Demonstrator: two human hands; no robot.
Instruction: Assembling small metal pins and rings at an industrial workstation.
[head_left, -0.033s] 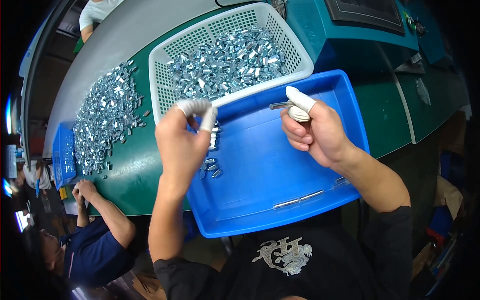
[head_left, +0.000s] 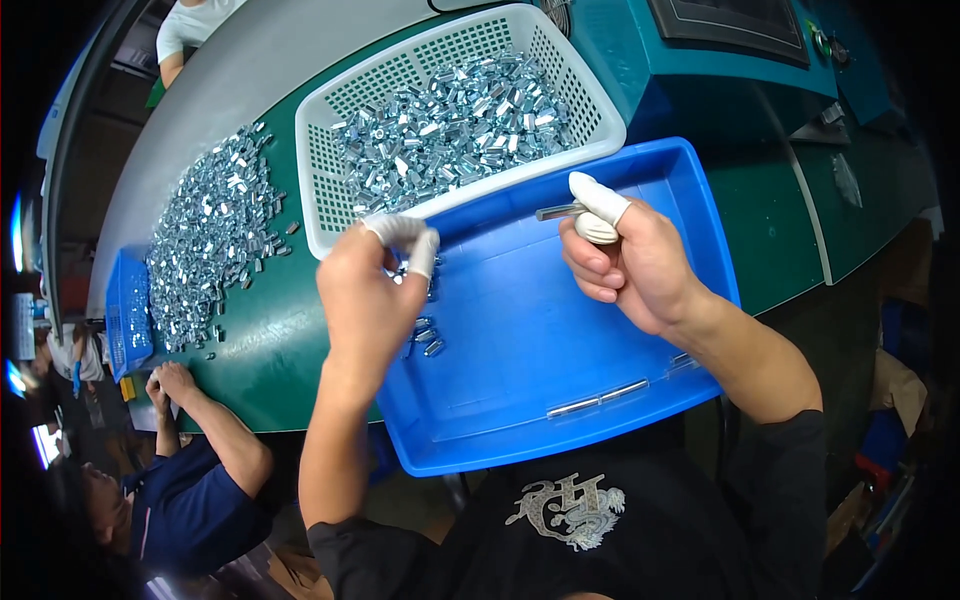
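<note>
My right hand (head_left: 630,255) is closed over the blue tray (head_left: 520,445), pinching a short slim metal rod (head_left: 556,212) that points left. White finger covers are on its thumb and forefinger. My left hand (head_left: 375,285) hangs at the tray's upper left corner, below the white basket (head_left: 480,194). Its covered thumb and forefinger come together at the tips; whatever may be between them cannot be made out. Just under it, several small shiny metal pieces (head_left: 428,336), like long hex nuts, lie in the tray, partly hidden by this hand.
The white basket holds a heap of metal pieces (head_left: 450,120). Another heap (head_left: 215,230) spreads over the green table (head_left: 285,345), beside a small blue bin (head_left: 128,310). Slim metal rods (head_left: 598,399) lie along the tray's near side. A co-worker's hands (head_left: 172,382) are at the left.
My left hand has shifted slightly right and down, and its blur has lessened. My right hand stays almost where it was, with the metal rod still in it.
</note>
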